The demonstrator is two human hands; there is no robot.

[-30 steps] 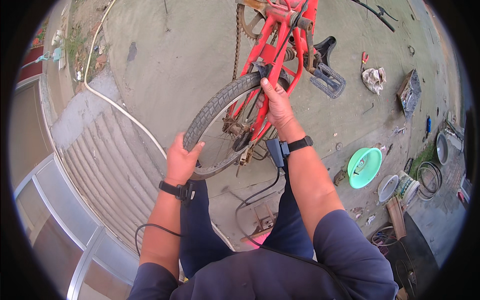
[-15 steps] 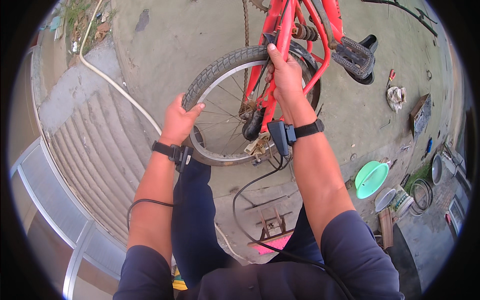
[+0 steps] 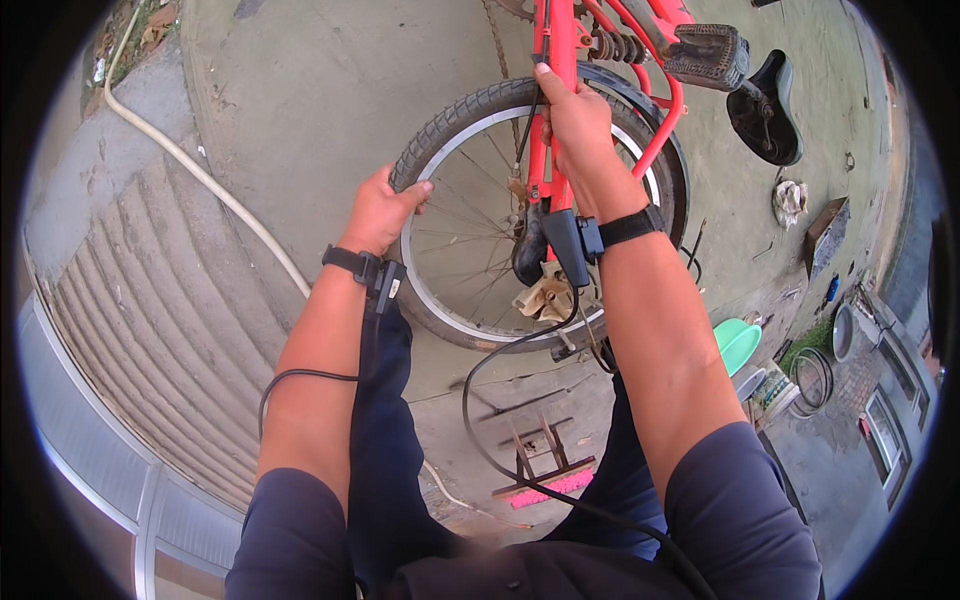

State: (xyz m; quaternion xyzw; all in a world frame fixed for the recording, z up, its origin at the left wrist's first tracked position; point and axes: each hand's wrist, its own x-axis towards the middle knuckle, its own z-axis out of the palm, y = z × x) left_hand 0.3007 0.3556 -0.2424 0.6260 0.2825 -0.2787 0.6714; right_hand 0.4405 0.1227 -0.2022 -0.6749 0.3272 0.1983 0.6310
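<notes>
A bicycle wheel with a knobby tyre (image 3: 440, 125) and thin spokes stands in front of me, fitted to a red bicycle frame (image 3: 563, 30). My left hand (image 3: 385, 212) grips the tyre's left side, its thumb over the rim side. My right hand (image 3: 580, 125) is closed round a red frame tube above the hub, thumb lying along it. A dark cable runs along that tube. Near the hub hangs a pale, crumpled piece of material (image 3: 546, 297). A black pedal (image 3: 707, 57) is right of the frame, and a black saddle (image 3: 768, 115) shows beyond it.
A pale hose (image 3: 215, 190) runs along ridged concrete (image 3: 170, 290) at the left. Behind the wheel, between my legs, is a low pink-topped wooden piece (image 3: 545, 487). A green basin (image 3: 737, 345), coiled hoop (image 3: 812, 382) and crumpled white bag (image 3: 789, 203) lie to the right.
The wheel and both hands appear further right, with both grips kept. The pedal has shifted up and left relative to the saddle, which now shows fully. The whole view has shifted too.
</notes>
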